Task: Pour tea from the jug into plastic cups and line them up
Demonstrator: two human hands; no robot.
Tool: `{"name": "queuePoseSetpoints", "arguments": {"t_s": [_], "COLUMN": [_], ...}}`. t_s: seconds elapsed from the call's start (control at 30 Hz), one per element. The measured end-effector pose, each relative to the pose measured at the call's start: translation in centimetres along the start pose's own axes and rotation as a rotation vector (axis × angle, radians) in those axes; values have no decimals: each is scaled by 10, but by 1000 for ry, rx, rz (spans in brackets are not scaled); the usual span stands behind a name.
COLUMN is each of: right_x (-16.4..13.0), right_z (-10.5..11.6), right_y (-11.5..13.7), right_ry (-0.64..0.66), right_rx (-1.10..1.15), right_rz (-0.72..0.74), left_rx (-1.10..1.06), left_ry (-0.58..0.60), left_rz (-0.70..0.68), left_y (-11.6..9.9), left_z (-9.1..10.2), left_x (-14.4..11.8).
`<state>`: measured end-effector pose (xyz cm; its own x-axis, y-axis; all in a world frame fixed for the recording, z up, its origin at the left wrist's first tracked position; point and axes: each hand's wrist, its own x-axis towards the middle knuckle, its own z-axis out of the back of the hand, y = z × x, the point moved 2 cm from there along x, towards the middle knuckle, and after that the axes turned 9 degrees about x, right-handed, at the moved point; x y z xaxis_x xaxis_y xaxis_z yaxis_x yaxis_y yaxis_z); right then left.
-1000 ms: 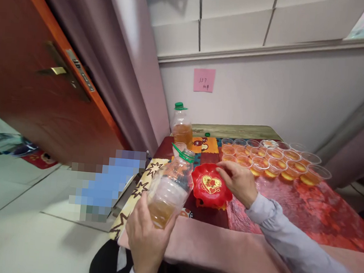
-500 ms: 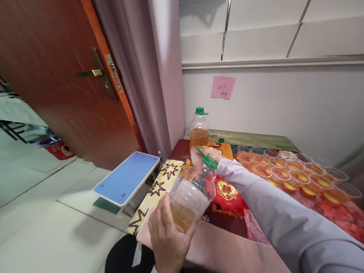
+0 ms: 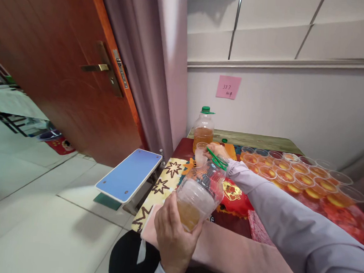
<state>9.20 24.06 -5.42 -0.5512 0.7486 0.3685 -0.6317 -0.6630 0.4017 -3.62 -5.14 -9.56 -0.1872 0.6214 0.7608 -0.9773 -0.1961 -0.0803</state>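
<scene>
My left hand is wrapped round the base of a large clear plastic bottle, tilted with its neck away from me. Some amber liquid lies low in it, and a green handle rings its neck. Beyond the neck, my right hand is closed on a clear plastic cup; the bottle and handle partly cover its fingers. Whether liquid is flowing into the cup cannot be made out. Just behind stands a second bottle with a green cap, upright and part full of amber liquid.
Rows of clear cups with amber drink fill the table's right side. A red packet lies under my right forearm. A loose green cap rests at the back. Left of the table are a blue-topped stool and a wooden door.
The view has shifted slightly, moving everything a little to the right. The cup shows more clearly beside the bottle's neck. Both hands keep their holds.
</scene>
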Motion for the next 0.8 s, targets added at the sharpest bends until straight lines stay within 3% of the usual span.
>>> {"name": "queuePoseSetpoints", "arguments": {"t_s": [0.17, 0.3, 0.4, 0.53, 0.67, 0.8], "right_x": [-3, -51, -111, -179, -200, -199], "right_z": [23, 55, 59, 34, 13, 13], "right_y": [3, 2, -8, -30, -44, -48], "right_ry": [-214, -395, -329, -177, -94, -109], "right_rx": [49, 96, 63, 30, -12, -2], "right_rz": [-2, 42, -1, -93, -131, -98], "left_rx": [-30, -48, -62, -74, -84, -101], "left_ry": [8, 31, 58, 87, 105, 113], "left_rz": [17, 33, 39, 62, 67, 95], "left_y": [3, 3, 3, 3, 3, 5], "left_z": [0, -2, -4, -6, -7, -7], "left_x": [1, 3, 5, 8, 12, 12]}}
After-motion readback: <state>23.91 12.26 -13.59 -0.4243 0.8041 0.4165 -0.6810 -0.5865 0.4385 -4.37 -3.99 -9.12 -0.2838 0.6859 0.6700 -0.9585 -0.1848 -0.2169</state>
